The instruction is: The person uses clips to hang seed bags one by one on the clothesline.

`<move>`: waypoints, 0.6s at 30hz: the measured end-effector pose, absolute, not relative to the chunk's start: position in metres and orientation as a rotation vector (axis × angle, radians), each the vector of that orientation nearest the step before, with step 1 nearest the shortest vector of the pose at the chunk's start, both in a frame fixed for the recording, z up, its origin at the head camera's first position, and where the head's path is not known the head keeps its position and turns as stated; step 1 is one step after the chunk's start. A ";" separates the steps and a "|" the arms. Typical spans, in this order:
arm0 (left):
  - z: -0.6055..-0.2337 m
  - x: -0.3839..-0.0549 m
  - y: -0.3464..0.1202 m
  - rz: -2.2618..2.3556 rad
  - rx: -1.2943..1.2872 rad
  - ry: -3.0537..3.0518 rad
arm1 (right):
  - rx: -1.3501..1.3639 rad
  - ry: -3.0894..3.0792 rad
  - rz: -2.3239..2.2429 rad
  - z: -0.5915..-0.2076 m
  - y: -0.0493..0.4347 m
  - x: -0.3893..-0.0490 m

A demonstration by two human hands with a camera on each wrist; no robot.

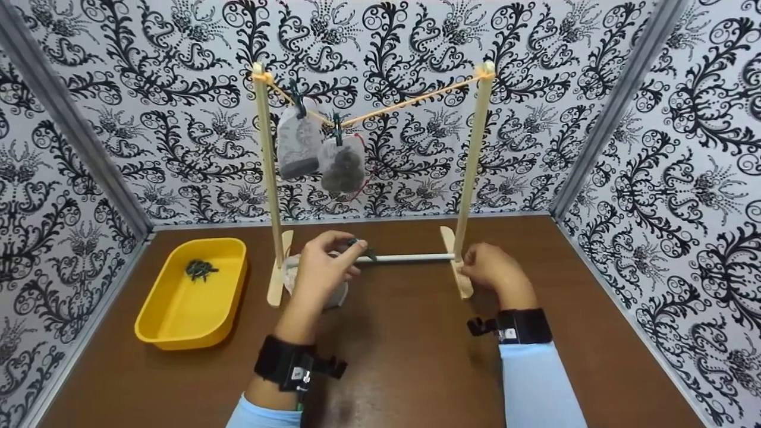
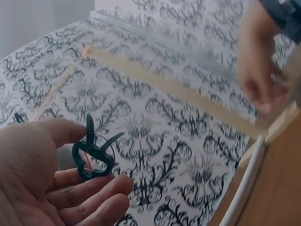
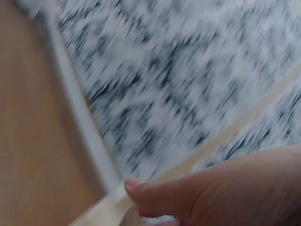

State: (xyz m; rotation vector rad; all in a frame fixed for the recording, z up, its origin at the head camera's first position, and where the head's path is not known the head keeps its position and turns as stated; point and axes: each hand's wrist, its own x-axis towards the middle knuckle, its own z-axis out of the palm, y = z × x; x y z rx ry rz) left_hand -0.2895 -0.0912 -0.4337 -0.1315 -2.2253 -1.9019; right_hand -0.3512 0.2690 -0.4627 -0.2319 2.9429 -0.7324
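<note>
My left hand [image 1: 324, 261] pinches a dark green spring clip [image 2: 94, 155] between thumb and fingertips, its two handles pointing up in the left wrist view. Below this hand, partly hidden by it, a pale mesh pouch [image 1: 336, 294] lies by the stand's left foot. The right hand [image 1: 493, 270] is bent in beside the base of the right wooden post [image 1: 475, 142]. Its fingertips overlap the wooden foot [image 1: 465, 288] in the head view; whether they grip it I cannot tell. From the orange cord [image 1: 410, 102] hang two filled mesh pouches [image 1: 297, 139], held by green clips.
A yellow tray [image 1: 196, 315] stands at the left with a small heap of green clips [image 1: 200, 270] in it. A white rod [image 1: 410, 258] joins the two posts low down. Patterned panels [image 1: 386, 35] enclose the brown table [image 1: 410, 333] at the back and sides.
</note>
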 end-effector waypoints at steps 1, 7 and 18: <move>-0.433 -0.288 -0.089 -1.939 -0.128 -2.217 | -0.266 2.987 -0.726 -0.452 0.263 -0.347; -0.429 -0.276 -0.075 -2.050 -0.131 -2.195 | -0.711 3.137 -0.972 -0.402 0.210 -0.308; -0.422 -0.265 -0.062 -2.148 -0.227 -2.193 | -1.650 3.112 -0.924 -0.390 0.171 -0.274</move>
